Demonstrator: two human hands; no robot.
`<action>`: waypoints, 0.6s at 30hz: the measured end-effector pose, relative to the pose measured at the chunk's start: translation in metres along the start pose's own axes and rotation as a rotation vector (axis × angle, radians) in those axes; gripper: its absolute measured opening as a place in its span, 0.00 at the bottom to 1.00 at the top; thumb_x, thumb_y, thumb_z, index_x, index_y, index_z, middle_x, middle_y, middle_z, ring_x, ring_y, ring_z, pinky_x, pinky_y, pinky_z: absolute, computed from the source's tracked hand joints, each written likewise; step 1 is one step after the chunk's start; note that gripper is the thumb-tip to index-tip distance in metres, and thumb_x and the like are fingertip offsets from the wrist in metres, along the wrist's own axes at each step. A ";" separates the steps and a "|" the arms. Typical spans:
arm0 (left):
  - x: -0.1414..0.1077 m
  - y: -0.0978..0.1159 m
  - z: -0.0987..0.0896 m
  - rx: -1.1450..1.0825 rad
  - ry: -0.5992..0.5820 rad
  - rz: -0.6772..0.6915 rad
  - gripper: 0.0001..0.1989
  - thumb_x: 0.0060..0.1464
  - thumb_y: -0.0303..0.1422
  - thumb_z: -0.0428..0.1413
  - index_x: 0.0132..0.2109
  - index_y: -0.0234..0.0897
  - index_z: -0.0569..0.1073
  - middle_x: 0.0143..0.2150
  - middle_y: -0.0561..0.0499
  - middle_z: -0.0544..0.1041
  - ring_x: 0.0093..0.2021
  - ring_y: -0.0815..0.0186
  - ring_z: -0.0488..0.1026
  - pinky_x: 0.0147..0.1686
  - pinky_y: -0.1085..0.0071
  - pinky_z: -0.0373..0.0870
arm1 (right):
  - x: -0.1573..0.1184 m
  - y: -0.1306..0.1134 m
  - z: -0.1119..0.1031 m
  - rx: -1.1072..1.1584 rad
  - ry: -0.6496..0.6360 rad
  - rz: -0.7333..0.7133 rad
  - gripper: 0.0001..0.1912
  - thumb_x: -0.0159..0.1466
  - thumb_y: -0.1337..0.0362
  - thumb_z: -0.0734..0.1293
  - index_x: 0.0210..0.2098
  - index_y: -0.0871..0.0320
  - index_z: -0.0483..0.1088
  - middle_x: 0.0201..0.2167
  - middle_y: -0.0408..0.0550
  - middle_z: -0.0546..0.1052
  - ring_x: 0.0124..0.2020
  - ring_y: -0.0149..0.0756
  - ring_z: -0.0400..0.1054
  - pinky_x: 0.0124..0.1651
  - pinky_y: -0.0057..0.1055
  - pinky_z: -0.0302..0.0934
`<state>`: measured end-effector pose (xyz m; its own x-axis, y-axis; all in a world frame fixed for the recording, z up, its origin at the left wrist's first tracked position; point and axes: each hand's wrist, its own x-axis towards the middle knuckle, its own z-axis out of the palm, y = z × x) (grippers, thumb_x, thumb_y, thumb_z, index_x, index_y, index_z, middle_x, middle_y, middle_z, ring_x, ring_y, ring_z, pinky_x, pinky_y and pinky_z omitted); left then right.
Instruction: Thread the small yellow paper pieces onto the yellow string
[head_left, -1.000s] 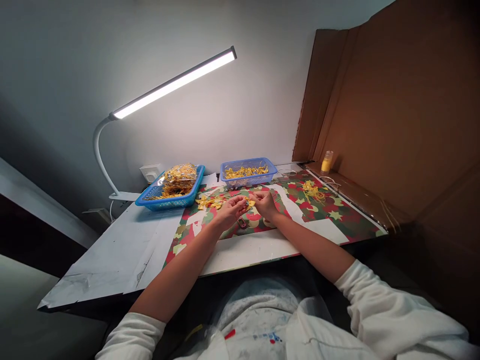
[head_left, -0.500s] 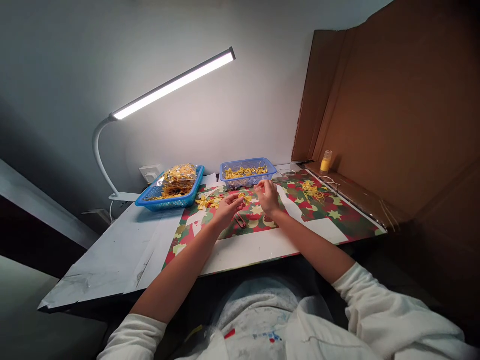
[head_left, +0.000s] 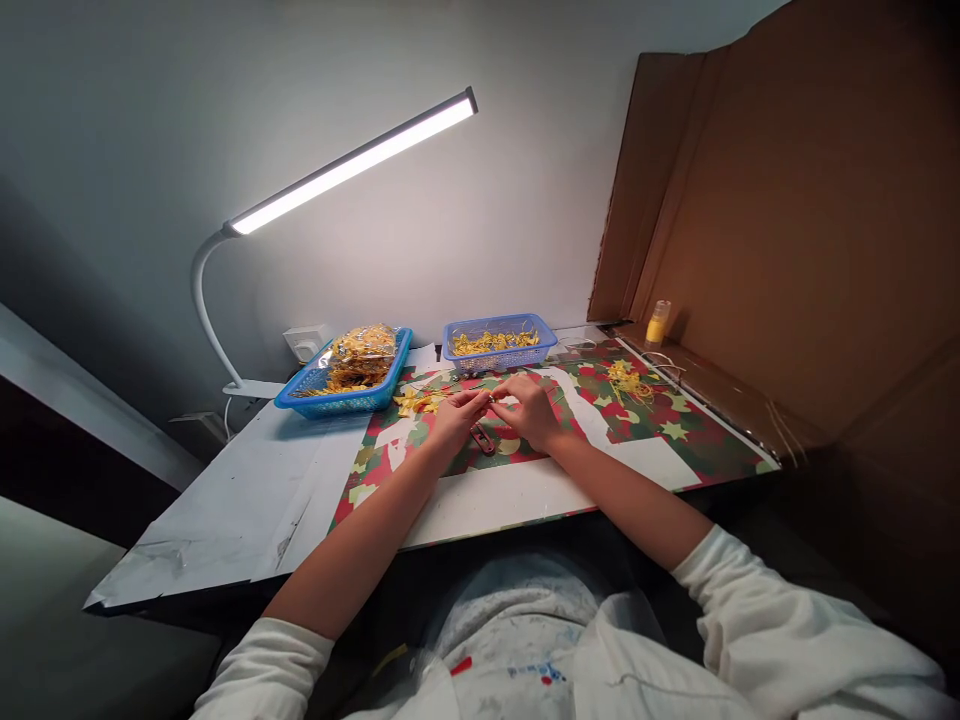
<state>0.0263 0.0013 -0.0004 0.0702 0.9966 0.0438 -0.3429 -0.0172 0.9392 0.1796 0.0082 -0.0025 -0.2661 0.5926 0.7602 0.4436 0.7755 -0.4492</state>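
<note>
My left hand (head_left: 455,418) is closed in a pinch on a small yellow ribbon piece, now mostly hidden by my fingers. Its fingertips meet those of my right hand (head_left: 529,412), which is closed as well; what it pinches is too small to make out. Just below the meeting fingers, a small reddish metal tool (head_left: 482,438), perhaps thread snips, lies on the patterned sheet (head_left: 525,452). Left of my left hand is a loose pile of yellow ribbon pieces (head_left: 416,400). Beyond both hands stands a lilac basket (head_left: 501,360) holding similar gold-yellow pieces.
A blue basket (head_left: 337,402) with a clear bag (head_left: 365,347) stands at the back left, beside a clamped lamp (head_left: 352,165). Yellow strings (head_left: 630,382) lie to the right. A small yellow-filled bottle (head_left: 658,322) stands by the cardboard wall (head_left: 787,220).
My right hand has come down and left, so its fingertips now meet the left hand's. The yellow piece in my left hand is more hidden. The view has shifted slightly.
</note>
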 end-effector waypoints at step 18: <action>0.002 -0.005 0.000 0.018 0.067 0.078 0.19 0.30 0.39 0.70 0.29 0.33 0.76 0.27 0.52 0.77 0.30 0.69 0.73 0.39 0.69 0.69 | 0.000 -0.010 0.004 0.057 0.136 0.176 0.04 0.57 0.64 0.67 0.27 0.57 0.71 0.29 0.48 0.75 0.34 0.38 0.67 0.40 0.36 0.62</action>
<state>0.0281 0.0036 -0.0054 -0.0191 0.9953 0.0948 -0.3277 -0.0959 0.9399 0.1713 0.0011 0.0002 -0.0696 0.6878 0.7225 0.4228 0.6764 -0.6031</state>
